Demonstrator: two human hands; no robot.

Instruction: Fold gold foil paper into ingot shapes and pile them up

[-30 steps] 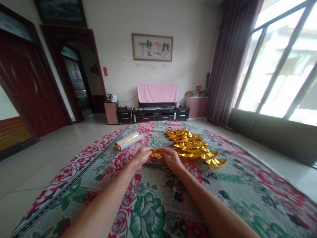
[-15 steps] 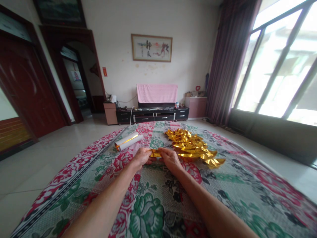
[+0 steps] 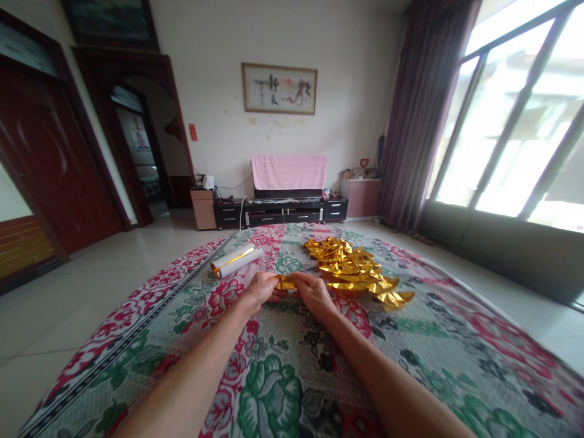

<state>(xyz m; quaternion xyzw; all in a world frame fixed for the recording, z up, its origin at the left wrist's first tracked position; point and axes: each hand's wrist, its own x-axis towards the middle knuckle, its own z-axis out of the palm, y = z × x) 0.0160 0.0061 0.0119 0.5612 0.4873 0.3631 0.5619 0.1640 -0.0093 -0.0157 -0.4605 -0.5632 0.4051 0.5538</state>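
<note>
A small piece of gold foil paper [image 3: 286, 282] is stretched between my two hands above the flowered tablecloth [image 3: 269, 389]. Its left end is pinched in my left hand [image 3: 263, 288], and its right end in my right hand [image 3: 314, 291]. Just right of my right hand lies a pile of folded, shiny gold foil pieces [image 3: 356, 267]. Beyond my left hand, a white roll [image 3: 236, 260] with a gold strip along it rests on the cloth.
Past the table's far edge stands a low black cabinet [image 3: 287, 212] with a pink cloth [image 3: 290, 172] over something on it. A purple curtain [image 3: 420, 115] and large windows are on the right. Dark red doors [image 3: 55, 146] are on the left.
</note>
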